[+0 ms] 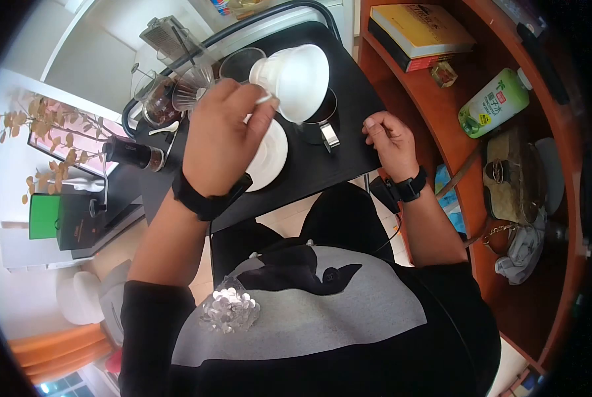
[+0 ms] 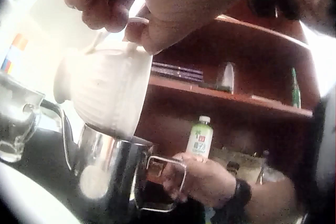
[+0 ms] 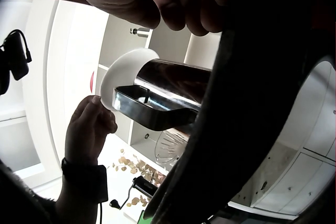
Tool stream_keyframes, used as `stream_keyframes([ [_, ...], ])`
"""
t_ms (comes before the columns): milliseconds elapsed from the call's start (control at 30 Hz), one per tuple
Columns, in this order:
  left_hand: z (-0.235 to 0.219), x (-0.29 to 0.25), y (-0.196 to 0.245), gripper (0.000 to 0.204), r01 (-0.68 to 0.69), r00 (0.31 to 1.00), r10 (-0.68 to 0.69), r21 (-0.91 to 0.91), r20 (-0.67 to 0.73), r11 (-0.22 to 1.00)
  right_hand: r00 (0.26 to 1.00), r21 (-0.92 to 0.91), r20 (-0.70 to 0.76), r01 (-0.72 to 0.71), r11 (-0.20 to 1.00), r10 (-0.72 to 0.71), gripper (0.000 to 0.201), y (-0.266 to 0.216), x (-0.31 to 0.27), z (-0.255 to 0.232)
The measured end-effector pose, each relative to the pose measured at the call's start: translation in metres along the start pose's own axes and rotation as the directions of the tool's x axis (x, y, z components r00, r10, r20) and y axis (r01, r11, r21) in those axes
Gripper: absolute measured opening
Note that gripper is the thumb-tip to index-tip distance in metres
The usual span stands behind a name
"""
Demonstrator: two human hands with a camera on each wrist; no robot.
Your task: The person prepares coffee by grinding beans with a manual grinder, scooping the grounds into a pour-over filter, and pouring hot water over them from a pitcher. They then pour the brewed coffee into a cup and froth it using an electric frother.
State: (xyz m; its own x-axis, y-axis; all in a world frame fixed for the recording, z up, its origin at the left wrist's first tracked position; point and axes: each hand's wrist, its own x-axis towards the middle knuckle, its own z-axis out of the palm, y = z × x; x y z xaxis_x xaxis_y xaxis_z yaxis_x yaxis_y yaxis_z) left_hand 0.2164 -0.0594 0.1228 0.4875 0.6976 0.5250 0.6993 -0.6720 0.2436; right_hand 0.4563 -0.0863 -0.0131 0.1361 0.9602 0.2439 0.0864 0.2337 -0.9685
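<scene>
A white ribbed cup (image 1: 302, 83) is tilted over a shiny metal pitcher (image 1: 324, 109) on the black tray table (image 1: 309, 172). My left hand (image 1: 224, 135) pinches the cup's small handle; in the left wrist view the cup (image 2: 107, 90) leans with its rim at the mouth of the pitcher (image 2: 107, 176). Below my left hand lies a white saucer (image 1: 271, 159). My right hand (image 1: 394, 144) hangs beside the table's right edge, fingers loosely curled, holding nothing, with the pitcher's handle nearby. What is inside the pitcher is hidden.
Behind the cup is a glass (image 1: 240, 63). A glass dripper (image 1: 193, 86), a jar of beans (image 1: 160, 106) and a black hand grinder (image 1: 134, 153) are at the left. On the wooden shelf at the right are books (image 1: 422, 30) and a green-labelled bottle (image 1: 494, 102).
</scene>
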Motion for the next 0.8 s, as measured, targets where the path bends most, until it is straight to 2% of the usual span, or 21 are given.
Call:
stream_keyframes([
  [33,0.0,-0.001,-0.003,0.015,0.117,0.993,-0.119,-0.124,-0.01,0.985,1.0,0.002,-0.008,-0.001,1.0,0.001,0.013,0.0,0.0,0.0],
  [67,0.002,-0.005,-0.01,0.015,0.126,0.991,-0.129,-0.123,-0.017,0.984,1.0,-0.001,0.004,0.001,1.0,-0.001,0.013,-0.001,0.0,0.0],
  [133,0.006,-0.017,-0.027,0.017,0.316,0.928,-0.371,-0.479,-0.021,0.819,1.0,-0.016,-0.006,-0.021,1.0,0.021,0.013,-0.002,0.0,0.0],
  [167,-0.001,-0.023,-0.029,0.018,0.393,0.904,-0.425,-0.495,0.052,0.775,1.0,-0.018,0.006,-0.019,1.0,0.019,0.013,-0.001,0.0,0.0],
  [200,-0.005,-0.031,-0.033,0.018,0.398,0.9,-0.434,-0.495,0.046,0.773,1.0,-0.016,0.003,-0.017,1.0,0.017,0.013,0.0,0.0,0.0],
  [267,-0.01,-0.05,-0.041,0.017,0.481,0.839,-0.519,-0.671,0.166,0.564,1.0,-0.016,0.006,-0.013,1.0,0.013,0.013,0.001,0.001,-0.001],
  [300,-0.015,-0.059,-0.041,0.021,0.545,0.8,-0.559,-0.649,0.215,0.531,1.0,-0.039,0.003,-0.016,0.999,0.017,0.013,0.001,0.001,-0.001],
  [333,-0.016,-0.069,-0.044,0.021,0.546,0.798,-0.563,-0.65,0.212,0.528,1.0,-0.062,-0.001,-0.019,0.998,0.019,0.014,0.001,0.001,-0.001],
  [400,-0.012,-0.091,-0.053,0.02,0.591,0.732,-0.621,-0.714,0.279,0.375,1.0,-0.071,-0.002,-0.017,0.997,0.017,0.014,0.001,0.001,0.0],
  [467,-0.007,-0.106,-0.057,0.02,0.598,0.72,-0.633,-0.717,0.285,0.357,1.0,-0.08,0.0,-0.014,0.997,0.014,0.014,0.001,0.001,0.002],
  [567,0.003,-0.12,-0.062,0.02,0.603,0.69,-0.648,-0.752,0.323,0.267,1.0,-0.084,-0.016,-0.003,0.996,0.001,0.015,0.001,0.0,0.004],
  [700,0.014,-0.129,-0.069,0.02,0.557,0.715,-0.624,-0.795,0.313,0.24,0.999,-0.11,-0.029,0.021,0.994,-0.024,0.015,0.006,0.001,0.004],
  [800,0.02,-0.133,-0.069,0.021,0.559,0.692,-0.642,-0.807,0.329,0.19,0.999,-0.114,-0.026,0.023,0.993,-0.026,0.015,0.006,0.001,0.004],
])
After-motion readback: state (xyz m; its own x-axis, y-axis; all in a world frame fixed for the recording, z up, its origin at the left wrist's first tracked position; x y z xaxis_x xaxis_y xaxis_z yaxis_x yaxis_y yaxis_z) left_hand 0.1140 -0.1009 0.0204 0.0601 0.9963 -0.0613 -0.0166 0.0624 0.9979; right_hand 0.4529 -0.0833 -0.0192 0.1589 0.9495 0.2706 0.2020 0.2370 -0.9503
